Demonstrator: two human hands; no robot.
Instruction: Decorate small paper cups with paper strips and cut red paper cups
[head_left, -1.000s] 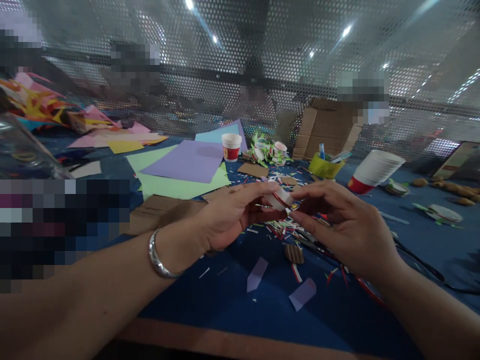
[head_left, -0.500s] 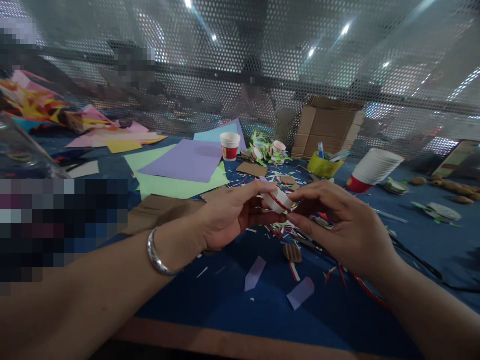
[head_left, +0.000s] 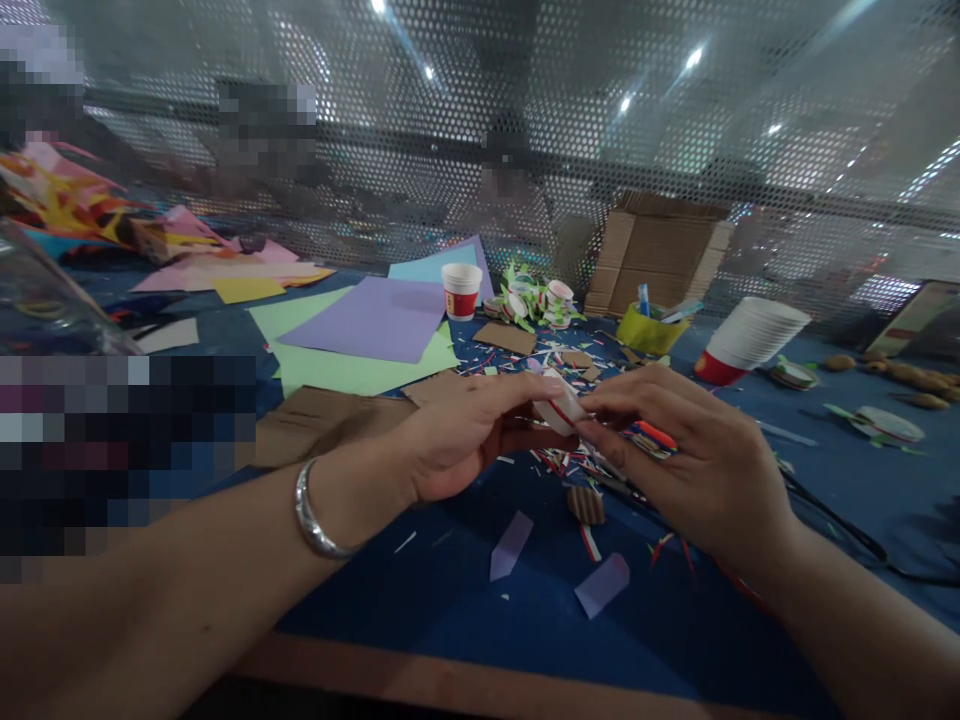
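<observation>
Between my two hands is a short white paper-cup piece (head_left: pixel 559 408) with a thin red line round it. My left hand (head_left: pixel 469 430), with a silver bangle on the wrist, grips its left side between thumb and fingers. The fingertips of my right hand (head_left: pixel 675 440) pinch its right edge. A bit of purple paper (head_left: pixel 535 366) shows at its top by my left fingers. Below the hands lie two purple paper pieces, one pointed (head_left: pixel 511 546) and one rounded (head_left: pixel 604 586), beside a small corrugated cardboard scrap (head_left: pixel 586 504).
Paper shreds (head_left: pixel 551 462) litter the blue table (head_left: pixel 420 620). Purple and green sheets (head_left: pixel 367 320) lie left of a paper cup (head_left: pixel 461 292). Behind are paper-cup turtles (head_left: pixel 536 300), a yellow pen holder (head_left: pixel 651 330) and stacked cups (head_left: pixel 754 340) on the right. A perforated metal screen stands at the back.
The white cup piece has tilted and shifted slightly right and down. My right fingers have closed in on its edge. Both hands still hold it.
</observation>
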